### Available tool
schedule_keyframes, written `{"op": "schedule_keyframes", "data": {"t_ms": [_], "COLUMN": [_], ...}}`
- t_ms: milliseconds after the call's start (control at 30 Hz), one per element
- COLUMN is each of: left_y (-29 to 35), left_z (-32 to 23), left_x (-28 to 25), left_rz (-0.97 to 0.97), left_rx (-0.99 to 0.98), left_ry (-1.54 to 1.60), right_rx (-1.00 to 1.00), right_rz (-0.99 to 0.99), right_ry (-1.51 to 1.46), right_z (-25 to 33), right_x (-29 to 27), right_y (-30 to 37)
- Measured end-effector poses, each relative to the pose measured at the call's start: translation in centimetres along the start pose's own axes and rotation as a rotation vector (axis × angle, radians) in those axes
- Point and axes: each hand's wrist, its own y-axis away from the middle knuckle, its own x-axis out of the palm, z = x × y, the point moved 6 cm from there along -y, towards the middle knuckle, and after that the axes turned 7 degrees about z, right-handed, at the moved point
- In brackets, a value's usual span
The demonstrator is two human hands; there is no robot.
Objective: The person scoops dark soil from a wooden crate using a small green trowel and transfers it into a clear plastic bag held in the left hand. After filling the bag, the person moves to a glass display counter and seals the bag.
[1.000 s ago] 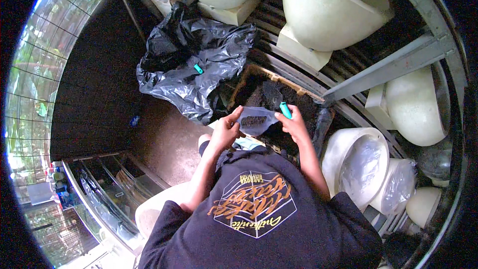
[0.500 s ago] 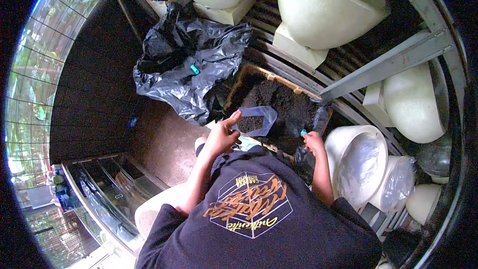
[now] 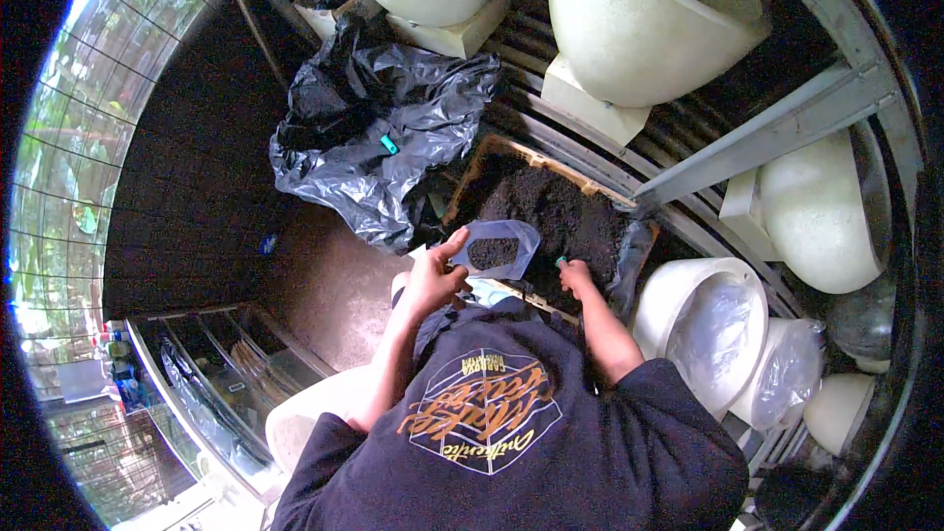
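A clear plastic bag [image 3: 526, 239] with dark soil in its lower part is pinched at one edge in my left hand [image 3: 436, 273], over the near side of a crate [image 3: 565, 166]. Loose dark soil [image 3: 541, 202] fills that crate. My right hand [image 3: 578, 278] is closed round a small tool with a teal handle end [image 3: 560, 263], close to the right of the bag. The tool's working end is hidden or lost against the dark soil, so its kind cannot be made out.
Crumpled black plastic sheeting [image 3: 344, 172] lies beyond the crate to the left, with a small teal object [image 3: 389, 144] on it. Large cream bowl-shaped pots [image 3: 639, 29] stand on slatted racks. A white pot [image 3: 649, 310] with clear plastic sits at my right. A metal beam [image 3: 747, 133] slants above.
My right hand has moved left with the teal-handled tool, nearer the plastic bag. My left hand still holds the bag in almost the same place.
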Motion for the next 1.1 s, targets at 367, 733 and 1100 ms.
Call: {"op": "schedule_keyframes", "data": {"t_ms": [367, 733, 1100], "left_y": [0.3, -0.7, -0.8], "left_z": [0.1, 1.1, -0.2], "left_x": [0.4, 0.2, 0.5], "left_rz": [-0.069, -0.065, -0.05], "left_rx": [-0.01, -0.015, -0.036], "left_ry": [0.099, -0.004, 0.036], "right_rx": [0.013, -0.049, -0.078], "right_rz": [0.024, -0.017, -0.042], "right_ry": [-0.072, -0.055, -0.087], "right_z": [1.7, 2.4, 1.3], "right_x": [0.0, -0.9, -1.9], "right_y": [-0.1, 0.6, -0.7]}}
